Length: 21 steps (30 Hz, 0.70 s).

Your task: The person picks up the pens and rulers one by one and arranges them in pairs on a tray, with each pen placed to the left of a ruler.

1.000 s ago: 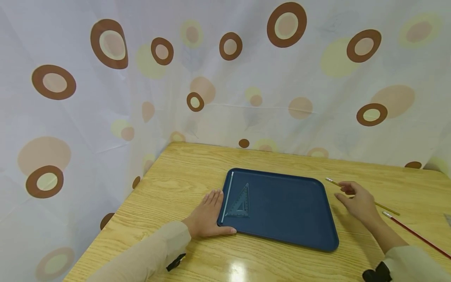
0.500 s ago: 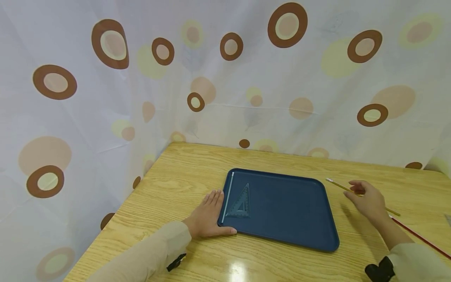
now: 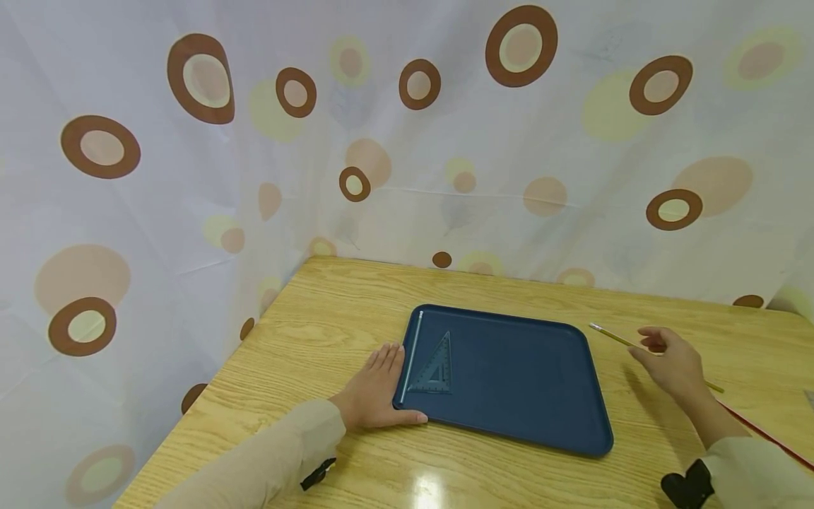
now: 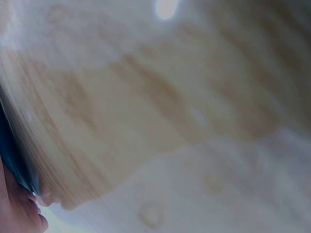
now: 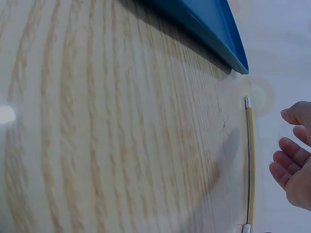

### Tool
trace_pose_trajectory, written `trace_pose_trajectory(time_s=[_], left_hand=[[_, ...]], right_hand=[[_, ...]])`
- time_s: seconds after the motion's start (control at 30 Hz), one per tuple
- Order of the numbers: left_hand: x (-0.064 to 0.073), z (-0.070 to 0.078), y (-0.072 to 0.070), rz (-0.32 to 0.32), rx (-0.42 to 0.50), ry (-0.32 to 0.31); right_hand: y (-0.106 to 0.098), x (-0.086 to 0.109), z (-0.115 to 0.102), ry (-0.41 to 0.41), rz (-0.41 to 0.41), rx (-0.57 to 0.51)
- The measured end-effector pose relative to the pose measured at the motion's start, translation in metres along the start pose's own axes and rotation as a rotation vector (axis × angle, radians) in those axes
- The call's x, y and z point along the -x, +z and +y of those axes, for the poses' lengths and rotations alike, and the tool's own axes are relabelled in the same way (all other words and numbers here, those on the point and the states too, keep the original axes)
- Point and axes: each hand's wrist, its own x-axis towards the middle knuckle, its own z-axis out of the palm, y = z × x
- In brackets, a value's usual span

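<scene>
While the left hand (image 3: 374,397) is bracing a navy rectangular tray (image 3: 521,382) at its near-left corner, straight fingers lying along the left rim and thumb along the near rim, the right hand (image 3: 673,364) is hovering off the tray's right side, fingers loosely bent, gripping nothing. Yellow pencil (image 3: 613,335) is lying on the wood-grain table (image 3: 305,353) under the right hand, eraser end poking out beyond the thumb, other end showing past the heel of that hand; right-wrist view is showing a gap between fingertips and pencil. Red pencil (image 3: 767,434) is resting right of the right wrist, 1 end hidden. Just right of the left hand's fingers, inside the tray, 1 slim pale-blue stick (image 3: 410,357) is running along the left rim, and 1 clear triangular set square (image 3: 432,386) is lying just beside it. Spotted curtain (image 3: 407,155) is hanging beyond the hands.
</scene>
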Motion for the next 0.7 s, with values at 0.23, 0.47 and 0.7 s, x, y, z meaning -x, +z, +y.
trace_pose_trajectory(time_s=[0.23,0.47,0.7], left_hand=[[0.000,0.000,0.000,-0.001,0.003,-0.001],[0.000,0.001,-0.001,-0.001,-0.004,-0.003],[0.001,0.000,0.000,0.001,0.000,0.001]], right_hand=[[-0.004,-0.002,0.002,-0.018,-0.018,0.023],[-0.007,-0.007,0.009,-0.018,-0.059,0.062],[-0.010,-0.008,0.019,-0.026,-0.091,0.079]])
